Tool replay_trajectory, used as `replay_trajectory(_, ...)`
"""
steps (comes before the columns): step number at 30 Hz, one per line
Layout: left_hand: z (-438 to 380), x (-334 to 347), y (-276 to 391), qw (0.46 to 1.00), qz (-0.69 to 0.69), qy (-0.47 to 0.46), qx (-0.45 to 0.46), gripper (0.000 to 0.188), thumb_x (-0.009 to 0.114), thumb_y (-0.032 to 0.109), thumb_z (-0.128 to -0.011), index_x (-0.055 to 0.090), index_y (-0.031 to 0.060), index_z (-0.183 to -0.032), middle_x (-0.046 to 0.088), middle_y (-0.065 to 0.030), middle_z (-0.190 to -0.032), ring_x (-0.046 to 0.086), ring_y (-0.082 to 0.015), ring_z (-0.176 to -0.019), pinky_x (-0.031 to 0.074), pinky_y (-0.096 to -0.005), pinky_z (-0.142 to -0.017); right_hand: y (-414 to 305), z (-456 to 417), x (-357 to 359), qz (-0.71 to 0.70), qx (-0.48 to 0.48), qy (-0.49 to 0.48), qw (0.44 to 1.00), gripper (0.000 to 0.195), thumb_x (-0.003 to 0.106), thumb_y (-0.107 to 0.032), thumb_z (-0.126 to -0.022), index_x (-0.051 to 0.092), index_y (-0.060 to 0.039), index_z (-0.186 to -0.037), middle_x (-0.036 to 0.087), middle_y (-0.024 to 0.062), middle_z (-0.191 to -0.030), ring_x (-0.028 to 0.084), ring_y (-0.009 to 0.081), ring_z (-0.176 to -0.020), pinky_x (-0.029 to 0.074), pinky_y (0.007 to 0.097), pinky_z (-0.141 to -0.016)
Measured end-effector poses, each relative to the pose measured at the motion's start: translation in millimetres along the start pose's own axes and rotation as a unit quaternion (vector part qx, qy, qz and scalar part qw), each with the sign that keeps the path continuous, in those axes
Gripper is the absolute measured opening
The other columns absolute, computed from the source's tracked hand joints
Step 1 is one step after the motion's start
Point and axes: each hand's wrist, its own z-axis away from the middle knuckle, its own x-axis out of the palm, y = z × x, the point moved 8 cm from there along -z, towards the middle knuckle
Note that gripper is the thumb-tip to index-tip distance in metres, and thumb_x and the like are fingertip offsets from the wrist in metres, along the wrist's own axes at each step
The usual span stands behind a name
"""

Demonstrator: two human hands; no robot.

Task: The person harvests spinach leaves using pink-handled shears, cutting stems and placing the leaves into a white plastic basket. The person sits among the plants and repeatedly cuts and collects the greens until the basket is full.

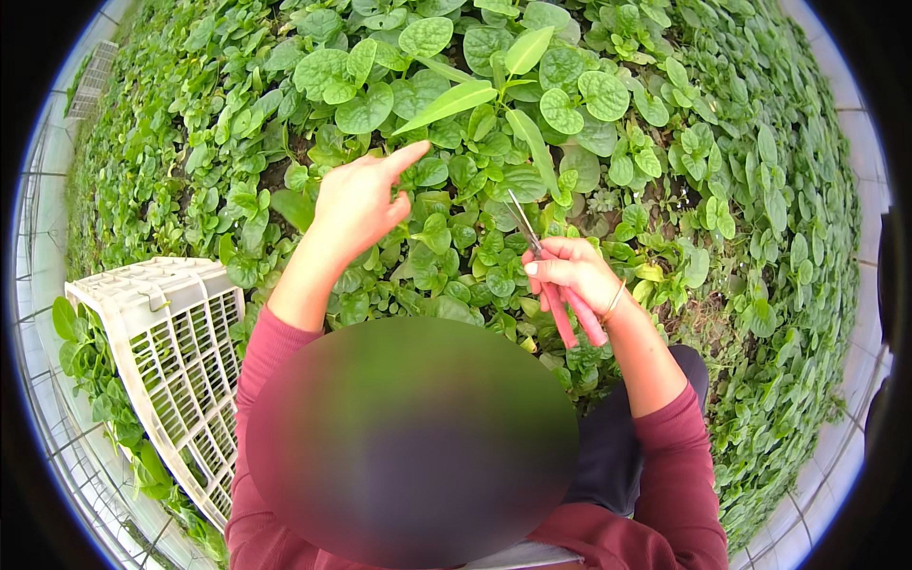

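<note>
My left hand point(360, 199) is over the leafy bed with its index finger stretched out and its thumb apart. The other fingers curl under, and their undersides are hidden. A smooth, slightly blurred leaf point(292, 208) shows beside the hand's outer edge; whether the curled fingers hold it is unclear. In my right hand point(573, 274) is a pair of snips with red handles point(559, 317). Their thin metal blades point(524, 222) point up and away from me, nearly together, above low round-leaved greens point(491, 263). Just beyond the blades stands a taller plant with long pointed leaves point(456, 107).
To my left a white plastic crate point(178, 356) leans on its side, with large green leaves point(107, 399) at its opening. Another pale crate point(92, 78) lies far left. Dense greens spread ahead and right. A blurred oval hides the ground before my body.
</note>
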Motion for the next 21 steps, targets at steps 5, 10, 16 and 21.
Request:
replay_trajectory(5, -35, 37, 46, 0.982, -0.016, -0.163, 0.098, 0.071, 0.072, 0.03, -0.074, 0.043, 0.0136, -0.137, 0.066, -0.0147, -0.085, 0.065, -0.0307, -0.077, 0.051, -0.0405, -0.069, 1, 1, 11, -0.081, 0.005, 0.062, 0.995, 0.027, 0.066, -0.025, -0.081, 0.059, -0.0022, -0.094, 0.061, 0.0054, -0.071, 0.059, 0.0155, -0.055, 0.045, 0.0258, -0.049)
replay_trajectory(10, -31, 120, 76, 0.962, -0.017, -0.248, 0.115, 0.057, 0.07, 0.028, -0.075, 0.051, 0.0093, -0.125, 0.067, -0.0114, -0.084, 0.066, -0.028, -0.077, 0.052, -0.039, -0.069, 1, 20, -5, -0.104, -0.039, 0.16, 0.981, 0.026, 0.064, -0.023, -0.083, 0.058, -0.0018, -0.097, 0.062, 0.0049, -0.073, 0.06, 0.0145, -0.055, 0.041, 0.0222, -0.048)
replay_trajectory(16, 1, 140, 55, 0.981, -0.054, -0.138, 0.127, 0.013, 0.065, 0.022, -0.075, 0.067, 0.0125, -0.084, 0.065, -0.0045, -0.075, 0.063, -0.0228, -0.074, 0.05, -0.0361, -0.064, -8, 3, -34, 0.108, 0.053, 0.116, 0.986, 0.03, 0.068, -0.019, -0.079, 0.059, 0.0013, -0.099, 0.06, 0.0045, -0.073, 0.057, 0.0135, -0.056, 0.048, 0.026, -0.053)
replay_trajectory(21, 21, 126, 47, 0.986, -0.021, -0.018, 0.162, 0.016, 0.067, 0.019, -0.073, 0.069, 0.0135, -0.088, 0.059, -0.0011, -0.068, 0.06, -0.0204, -0.068, 0.047, -0.035, -0.059, -24, -49, -37, 0.415, 0.113, 0.043, 0.902, 0.033, 0.072, -0.024, -0.073, 0.061, 0.0031, -0.087, 0.058, 0.0065, -0.063, 0.055, 0.0146, -0.05, 0.046, 0.0284, -0.051)
